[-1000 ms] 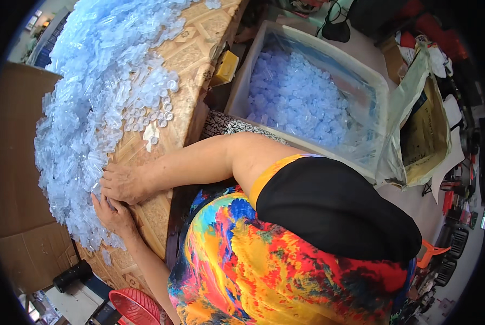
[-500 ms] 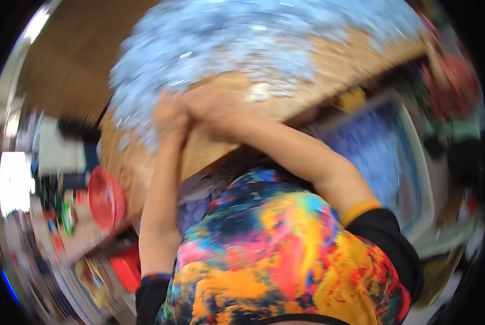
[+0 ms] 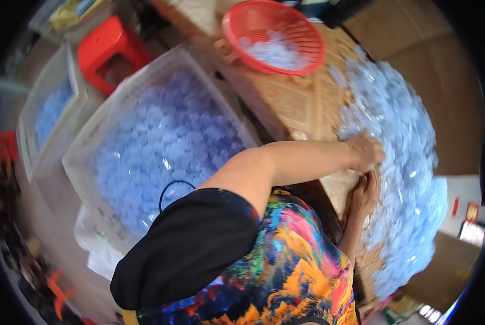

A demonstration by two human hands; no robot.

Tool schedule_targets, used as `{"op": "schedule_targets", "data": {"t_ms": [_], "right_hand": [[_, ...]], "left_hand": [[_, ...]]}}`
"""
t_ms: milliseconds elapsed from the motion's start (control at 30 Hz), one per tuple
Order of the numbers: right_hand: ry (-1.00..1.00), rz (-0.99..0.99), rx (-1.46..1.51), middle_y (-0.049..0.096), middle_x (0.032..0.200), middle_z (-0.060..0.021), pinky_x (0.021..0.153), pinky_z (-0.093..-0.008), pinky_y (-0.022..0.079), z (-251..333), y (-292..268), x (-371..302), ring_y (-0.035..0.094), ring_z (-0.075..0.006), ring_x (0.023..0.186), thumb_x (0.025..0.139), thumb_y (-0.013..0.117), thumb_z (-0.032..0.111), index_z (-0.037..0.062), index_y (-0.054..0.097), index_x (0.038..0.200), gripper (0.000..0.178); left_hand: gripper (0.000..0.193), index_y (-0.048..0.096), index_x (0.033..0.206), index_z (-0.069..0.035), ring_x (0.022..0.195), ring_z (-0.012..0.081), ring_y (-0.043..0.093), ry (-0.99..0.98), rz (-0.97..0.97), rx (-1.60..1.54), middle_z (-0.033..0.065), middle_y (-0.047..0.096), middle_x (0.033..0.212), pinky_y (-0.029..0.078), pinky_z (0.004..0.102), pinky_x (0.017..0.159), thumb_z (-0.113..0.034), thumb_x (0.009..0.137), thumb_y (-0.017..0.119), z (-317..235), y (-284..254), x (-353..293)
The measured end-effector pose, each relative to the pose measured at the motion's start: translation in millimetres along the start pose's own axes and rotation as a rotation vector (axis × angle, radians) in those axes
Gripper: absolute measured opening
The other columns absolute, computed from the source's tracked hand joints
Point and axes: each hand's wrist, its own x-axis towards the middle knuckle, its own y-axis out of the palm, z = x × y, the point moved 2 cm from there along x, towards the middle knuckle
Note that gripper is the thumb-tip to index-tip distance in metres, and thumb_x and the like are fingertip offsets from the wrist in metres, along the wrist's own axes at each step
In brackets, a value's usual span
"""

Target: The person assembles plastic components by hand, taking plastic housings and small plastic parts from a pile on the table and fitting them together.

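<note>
A wide heap of small, pale-blue clear plastic pieces (image 3: 402, 135) covers the far right of a wooden table (image 3: 291, 100). My left hand (image 3: 366, 153) is at the near edge of this heap, its fingers curled downward. Just below it, my right hand (image 3: 365, 194) lies with its fingers bent and pressed together, their tips close to the left hand. Both hands look closed. Whatever sits between the fingers is too small or hidden to make out. My left forearm reaches across the table's near edge.
A red plastic basket (image 3: 275, 38) with some pale pieces stands on the table's far end. To my left, a large clear bin (image 3: 82, 162) is filled with bluish pieces. Beyond it are a red stool (image 3: 112, 51) and another bin (image 3: 28, 122).
The view has swung left, bringing the filled bin and red stool into sight at left and shifting the heap to the right. My hands remain close together at the heap's edge.
</note>
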Motion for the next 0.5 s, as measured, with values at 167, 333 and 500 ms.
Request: {"op": "schedule_targets", "data": {"t_ms": [167, 333, 500], "right_hand": [[0.064, 0.047, 0.081, 0.065, 0.128, -0.0192, 0.103, -0.0423, 0.045, 10, 2, 4, 0.060, -0.0366, 0.120, 0.099, 0.052, 0.009, 0.0019, 0.063, 0.127, 0.031], [0.051, -0.064, 0.196, 0.066, 0.124, -0.0207, 0.102, -0.0402, 0.046, -29, 14, -12, 0.062, -0.0354, 0.116, 0.098, 0.051, 0.004, -0.0007, 0.061, 0.129, 0.032], [0.299, -0.223, 0.417, 0.068, 0.119, -0.0171, 0.092, -0.0375, 0.054, -11, 10, -10, 0.068, -0.0266, 0.105, 0.093, 0.064, 0.006, 0.0003, 0.055, 0.137, 0.046]], "left_hand": [[0.030, 0.064, 0.114, -0.015, 0.117, 0.0316, 0.059, -0.037, 0.019, -0.006, 0.0108, 0.065, 0.112, 0.039, 0.0592, 0.101, -0.030, 0.088, 0.057, -2, -8, -5], [0.033, 0.066, 0.113, -0.014, 0.118, 0.0316, 0.058, 0.068, -0.064, 0.099, 0.0073, 0.065, 0.114, 0.037, 0.0606, 0.101, -0.033, 0.087, 0.059, -19, -7, -6], [0.029, 0.066, 0.111, -0.008, 0.108, 0.0302, 0.064, 0.159, -0.088, -0.218, 0.0138, 0.065, 0.113, 0.049, 0.0455, 0.096, -0.015, 0.084, 0.059, 5, -12, -16]]}}
